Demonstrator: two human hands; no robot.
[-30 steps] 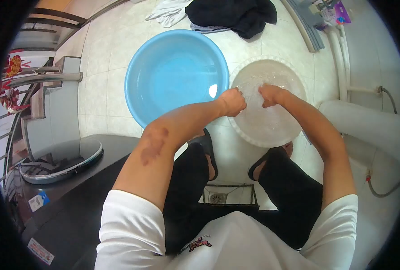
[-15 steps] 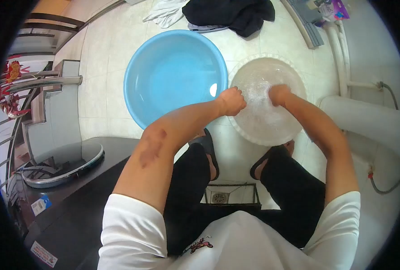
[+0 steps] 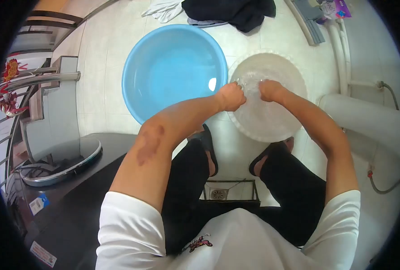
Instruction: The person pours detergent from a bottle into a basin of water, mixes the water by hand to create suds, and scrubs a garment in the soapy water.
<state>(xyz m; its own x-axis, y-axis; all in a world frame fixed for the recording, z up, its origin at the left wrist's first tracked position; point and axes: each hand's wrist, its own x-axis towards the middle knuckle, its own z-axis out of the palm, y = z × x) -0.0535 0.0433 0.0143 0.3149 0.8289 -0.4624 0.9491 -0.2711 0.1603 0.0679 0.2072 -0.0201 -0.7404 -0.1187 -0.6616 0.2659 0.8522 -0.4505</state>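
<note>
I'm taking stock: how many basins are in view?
2: the blue basin on the left and the pale basin to its right, where the right hand is. No others show, though some could be hidden.

On the floor (image 3: 103, 90), the left basin (image 3: 173, 58) stands just beside the right basin (image 3: 265, 135). The left grip (image 3: 231, 96) is at the left rim of the right basin, the right grip (image 3: 270, 90) within this rim. Clothes (image 3: 229, 11) lie behind the basins; pipes (image 3: 336, 58) are to the right.

White short-sleeved shirt (image 3: 236, 238); black trousers (image 3: 294, 186); dark slippers (image 3: 205, 138)
</note>
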